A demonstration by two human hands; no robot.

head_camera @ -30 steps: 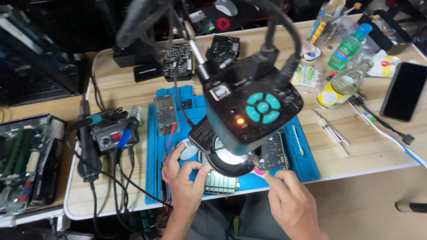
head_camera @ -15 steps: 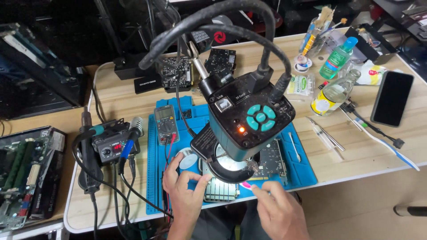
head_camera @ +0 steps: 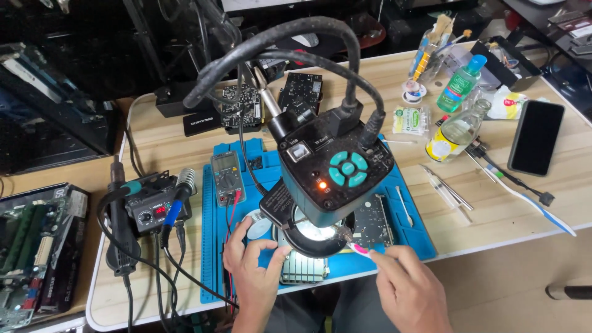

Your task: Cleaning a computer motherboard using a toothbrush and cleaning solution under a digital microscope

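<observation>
My left hand (head_camera: 253, 271) rests on the blue work mat (head_camera: 213, 259), fingertips touching the circuit board (head_camera: 302, 268) that lies under the microscope camera head (head_camera: 330, 176) with its lit ring light (head_camera: 314, 237). My right hand (head_camera: 410, 293) pinches a thin tool with a pink and white handle (head_camera: 359, 248), its tip pointing under the ring light. Most of the board is hidden by the camera head.
A multimeter (head_camera: 227, 176) lies on the mat's left. A soldering station (head_camera: 151, 209) with iron and hot-air handle stands further left. Another board (head_camera: 370, 222), tweezers (head_camera: 447, 191), bottles (head_camera: 453, 132), a black phone (head_camera: 535, 145) and a toothbrush (head_camera: 536, 206) lie to the right.
The view shifted slightly. My right hand moved in towards the ring light with the pink-handled tool; my left hand stayed on the board.
</observation>
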